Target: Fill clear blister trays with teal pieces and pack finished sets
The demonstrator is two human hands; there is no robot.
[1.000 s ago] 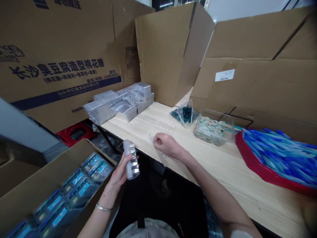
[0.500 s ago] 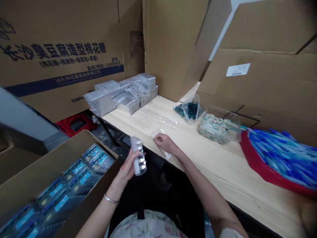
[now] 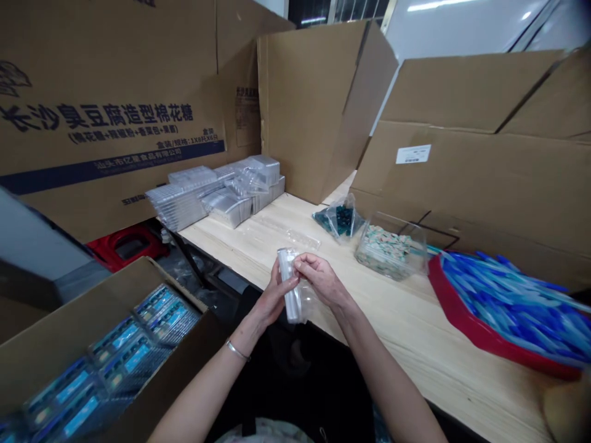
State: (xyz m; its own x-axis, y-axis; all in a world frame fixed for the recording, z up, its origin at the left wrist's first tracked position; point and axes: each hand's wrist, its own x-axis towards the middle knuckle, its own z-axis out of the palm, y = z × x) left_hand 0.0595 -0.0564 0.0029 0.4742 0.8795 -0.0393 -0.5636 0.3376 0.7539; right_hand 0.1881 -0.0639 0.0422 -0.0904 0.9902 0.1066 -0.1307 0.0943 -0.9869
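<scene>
Head view: pine workbench across mid-frame, red tray of blue sticks at right, carton of blue packs lower left. Left hand wrapped closely around upright clear plastic tube; right hand pinching clear blister sleeve beside tube. Risk: slick plastic slipping from loose pinch, tube falling past bench edge.

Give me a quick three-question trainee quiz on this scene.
1. True or false: the left hand holds a clear plastic tube while the right hand lies flat on the light wooden table.
2. Which wrist wears the thin metal bracelet?
3. Fill in: the shallow tray heaped with blue strips has a ___ rim.

Key: 1. False, the right hand is raised and pinches a clear plastic sleeve at the tube. 2. Left. 3. Red.
</scene>
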